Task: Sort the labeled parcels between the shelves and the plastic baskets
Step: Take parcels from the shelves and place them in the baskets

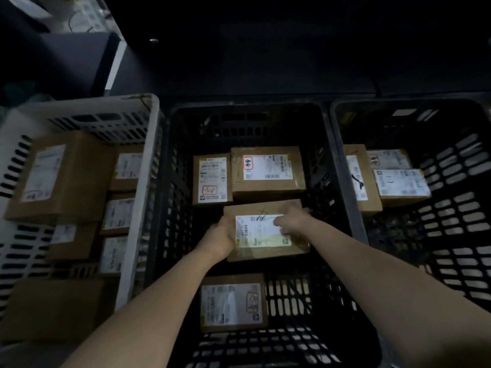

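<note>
Head view: the left hand (219, 239) grips the left edge of the parcel (261, 235), and the right hand (291, 219) curls over its far right corner. It sits in the middle black basket (247, 106), against the boxes behind. With so shallow a hold it could slip — or snag those neighbours.

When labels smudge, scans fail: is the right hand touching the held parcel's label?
Touching. Head view: the right hand rests on the white label of the parcel.
</note>
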Action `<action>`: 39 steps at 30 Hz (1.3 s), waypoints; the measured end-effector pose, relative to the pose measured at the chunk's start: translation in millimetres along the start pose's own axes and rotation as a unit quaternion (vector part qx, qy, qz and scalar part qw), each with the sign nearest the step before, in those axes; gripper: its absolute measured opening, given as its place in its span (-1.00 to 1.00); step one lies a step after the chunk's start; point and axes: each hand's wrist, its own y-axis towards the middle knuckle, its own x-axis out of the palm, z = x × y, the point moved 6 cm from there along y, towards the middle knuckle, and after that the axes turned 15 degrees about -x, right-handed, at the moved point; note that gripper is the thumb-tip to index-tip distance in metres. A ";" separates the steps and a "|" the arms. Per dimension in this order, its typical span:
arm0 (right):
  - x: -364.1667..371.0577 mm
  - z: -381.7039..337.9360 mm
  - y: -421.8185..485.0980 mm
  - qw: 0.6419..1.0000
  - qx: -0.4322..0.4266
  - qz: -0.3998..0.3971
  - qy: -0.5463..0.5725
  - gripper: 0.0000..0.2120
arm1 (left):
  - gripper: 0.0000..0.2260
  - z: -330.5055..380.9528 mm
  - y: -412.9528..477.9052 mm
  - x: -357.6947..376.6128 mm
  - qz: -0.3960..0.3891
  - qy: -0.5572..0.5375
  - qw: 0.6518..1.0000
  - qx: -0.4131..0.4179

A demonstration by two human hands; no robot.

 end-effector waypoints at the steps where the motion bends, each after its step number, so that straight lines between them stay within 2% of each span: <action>1: 1.0 -2.3 0.8 1.000 0.003 0.002 0.029 -0.48 | -0.42 0.1 3.8 -1.2 -0.006 -0.028 1.000 -0.006; 4: 5.0 -10.5 9.8 0.989 -0.018 0.015 0.148 -0.51 | -0.45 -6.1 15.7 -11.9 0.002 -0.097 0.994 -0.041; 8: 21.6 -31.0 11.0 0.965 -0.040 -0.026 0.258 -0.80 | -0.46 -22.9 30.5 -33.6 0.053 -0.133 0.986 -0.082; 11: 26.9 -36.0 12.8 0.971 -0.061 -0.031 0.231 -0.83 | -0.54 -21.2 31.8 -32.3 0.058 -0.062 0.995 -0.048; 14: 22.9 -31.0 16.2 0.963 -0.054 -0.024 0.262 -0.78 | -0.45 -18.1 31.6 -21.3 0.050 0.034 0.998 -0.001; 19: 15.9 -20.2 21.5 0.971 -0.057 -0.022 0.229 -0.64 | -0.37 -19.1 26.5 -13.0 0.063 0.167 0.984 0.000; 22: 12.7 -14.2 26.3 0.974 -0.067 -0.009 0.218 -0.62 | -0.37 -15.0 24.0 -13.9 0.084 0.163 0.983 0.005; 25: 10.2 -15.1 29.2 0.981 -0.092 0.013 0.169 -0.34 | -0.38 -13.0 27.8 -16.9 0.118 0.130 0.984 -0.006; 27: 13.3 -14.3 28.6 0.983 -0.082 0.004 0.162 -0.25 | -0.38 -12.4 30.0 -17.3 0.127 0.101 0.986 -0.027; 30: 20.3 -11.6 28.2 0.984 -0.073 -0.041 0.156 -0.38 | -0.37 -10.9 32.8 -15.3 0.131 0.089 0.987 -0.036; 34: 22.7 -8.4 30.7 0.981 -0.082 -0.055 0.167 -0.55 | -0.36 -10.9 31.4 -15.4 0.135 0.091 0.986 -0.039; 39: 14.7 -14.5 35.2 0.981 -0.139 -0.029 0.132 -0.59 | -0.42 -7.9 22.1 -16.4 0.134 0.101 0.985 -0.038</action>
